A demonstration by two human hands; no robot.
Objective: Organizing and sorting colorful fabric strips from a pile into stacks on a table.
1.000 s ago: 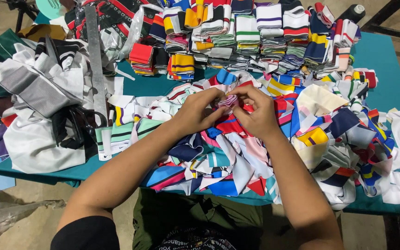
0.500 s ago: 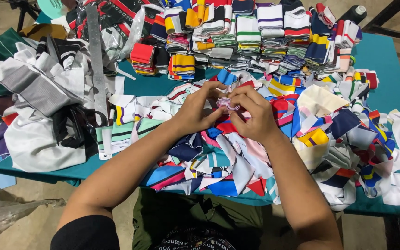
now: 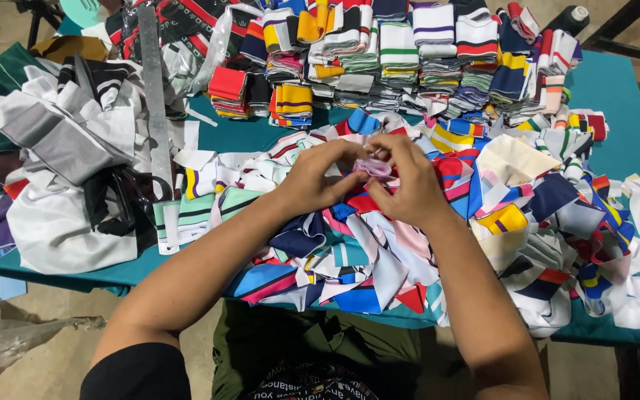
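My left hand (image 3: pixel 320 176) and my right hand (image 3: pixel 407 184) meet over the middle of a loose heap of coloured fabric scraps (image 3: pixel 379 244). Between their fingertips they pinch a small pale pink piece of fabric (image 3: pixel 373 167), partly rolled or folded. Both hands' fingers are curled around it, so most of the piece is hidden. My forearms reach in from the near edge of the teal table (image 3: pixel 616 89).
Folded stacks of striped knit collars (image 3: pixel 409 52) line the far side. A long metal ruler (image 3: pixel 155 96) and black scissors (image 3: pixel 138 194) lie left of the heap. White, grey and green fabric pieces (image 3: pixel 53 148) pile at the left. A black thread cone (image 3: pixel 568 18) stands far right.
The hands stay together over the heap; the fingers have shifted slightly as they work the small pink piece. Everything else is unchanged.
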